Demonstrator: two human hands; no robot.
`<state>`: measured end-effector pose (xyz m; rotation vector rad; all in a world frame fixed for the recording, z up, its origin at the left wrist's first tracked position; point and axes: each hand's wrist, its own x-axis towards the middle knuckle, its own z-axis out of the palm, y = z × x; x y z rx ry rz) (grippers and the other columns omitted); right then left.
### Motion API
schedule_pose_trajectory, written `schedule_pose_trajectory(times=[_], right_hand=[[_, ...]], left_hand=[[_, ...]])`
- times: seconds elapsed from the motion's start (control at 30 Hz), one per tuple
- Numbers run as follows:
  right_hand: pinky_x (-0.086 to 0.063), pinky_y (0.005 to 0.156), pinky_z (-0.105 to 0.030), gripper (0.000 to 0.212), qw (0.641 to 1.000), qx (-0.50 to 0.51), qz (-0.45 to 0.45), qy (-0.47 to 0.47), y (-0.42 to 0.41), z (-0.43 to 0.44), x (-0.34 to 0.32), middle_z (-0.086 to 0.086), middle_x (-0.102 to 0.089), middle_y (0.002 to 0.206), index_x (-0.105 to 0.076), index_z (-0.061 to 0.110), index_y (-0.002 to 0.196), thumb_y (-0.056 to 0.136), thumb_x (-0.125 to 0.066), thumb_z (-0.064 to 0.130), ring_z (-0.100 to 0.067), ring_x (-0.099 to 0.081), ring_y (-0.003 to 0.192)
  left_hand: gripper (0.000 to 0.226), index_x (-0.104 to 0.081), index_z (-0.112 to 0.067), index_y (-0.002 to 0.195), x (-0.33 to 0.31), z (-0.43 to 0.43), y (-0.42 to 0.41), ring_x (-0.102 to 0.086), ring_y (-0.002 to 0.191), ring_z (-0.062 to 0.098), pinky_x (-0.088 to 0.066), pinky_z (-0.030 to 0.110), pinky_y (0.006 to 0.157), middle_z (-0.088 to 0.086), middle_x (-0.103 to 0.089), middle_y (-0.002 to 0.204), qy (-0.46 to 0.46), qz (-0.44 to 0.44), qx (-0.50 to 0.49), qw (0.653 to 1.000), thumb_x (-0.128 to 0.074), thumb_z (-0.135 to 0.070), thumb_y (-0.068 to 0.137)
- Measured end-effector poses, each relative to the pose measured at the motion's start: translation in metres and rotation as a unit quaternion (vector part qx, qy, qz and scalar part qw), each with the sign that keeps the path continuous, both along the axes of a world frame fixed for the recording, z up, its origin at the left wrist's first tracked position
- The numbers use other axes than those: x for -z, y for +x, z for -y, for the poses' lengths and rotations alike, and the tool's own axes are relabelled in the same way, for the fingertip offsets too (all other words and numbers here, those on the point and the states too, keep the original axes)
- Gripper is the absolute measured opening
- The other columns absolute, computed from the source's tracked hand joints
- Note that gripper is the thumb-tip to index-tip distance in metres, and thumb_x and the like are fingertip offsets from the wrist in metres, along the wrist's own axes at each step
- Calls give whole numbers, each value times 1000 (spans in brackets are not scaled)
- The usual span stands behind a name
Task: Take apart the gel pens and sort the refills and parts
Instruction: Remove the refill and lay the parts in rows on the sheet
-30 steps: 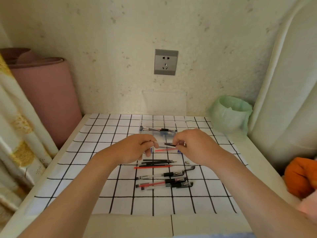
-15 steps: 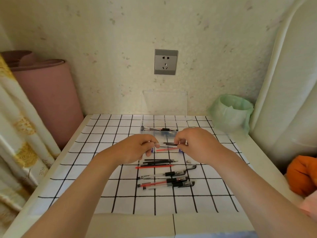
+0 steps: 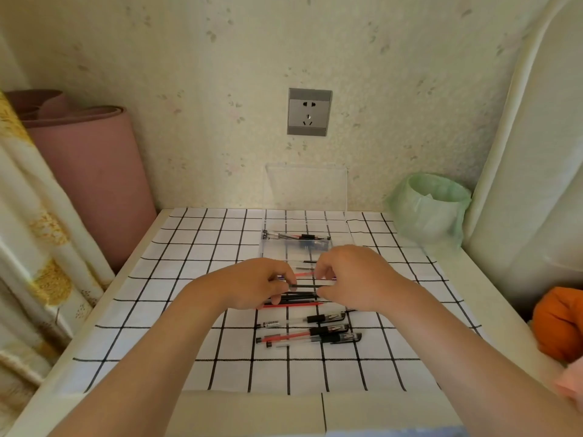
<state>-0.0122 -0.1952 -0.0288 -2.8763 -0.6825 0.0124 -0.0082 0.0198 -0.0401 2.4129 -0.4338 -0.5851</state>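
A black gel pen [image 3: 304, 285] is held level above the checked tablecloth [image 3: 195, 279], just over the loose refills. It is pinched at one end by the left hand [image 3: 252, 283] and at the other by the right hand [image 3: 353, 279], fingertips closed on the barrel; the exact grip points are hidden by the knuckles.

Step judged in hand: separating tip section from barrel, or drawing the refill out.

Beneath the hands a row of black refills [image 3: 296, 298] and one red refill [image 3: 291, 305] is laid out. Nearer the person, three assembled pens [image 3: 309, 332] lie side by side, not yet opened. A clear plastic box [image 3: 296, 244] behind the hands holds further pens and parts; its contents are only partly legible. A green-lined bin [image 3: 429, 206] stands well apart at the back right.

Notes for the step:
- Pen to be kept horizontal and low over the cloth, so that a dropped spring or tip is caught.
- Twist to be applied at the threaded joint only, not along the clear barrel.
- Refill to be withdrawn straight, to avoid bending.
- Freed refill to be laid parallel with the black ones.
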Motion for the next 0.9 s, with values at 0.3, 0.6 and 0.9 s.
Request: schedule_pose_trajectory(times=[0.3, 0.6, 0.9], right_hand=[[-37, 61, -18, 14, 994, -4, -62, 91, -2, -8, 9, 16, -68, 92, -72, 35, 96, 83, -71, 40, 4, -52, 68], [-39, 68, -22, 8, 990, 5, -26, 135, 2, 1, 10, 22, -55, 78, -73, 34, 92, 86, -69, 38, 4, -50, 74], [-49, 79, -28, 18, 996, 72, -52, 27, 9, 28, 2, 15, -66, 101, -70, 36, 105, 90, -62, 31, -7, -59, 91]], left_hand=[[15, -55, -38, 113, 4, 11, -3, -55, 61, 6, -49, 26, 67, -9, -65, 77, -1, 24, 15, 1000, -46, -36, 101], [12, -54, -37, 111, 2, 12, -3, -52, 61, 7, -48, 28, 65, -11, -64, 74, -37, 52, 0, 998, -46, -36, 101], [19, -58, -42, 114, 4, 11, -2, -49, 57, 5, -43, 22, 61, -12, -63, 75, -19, 67, 3, 998, -45, -33, 102]])
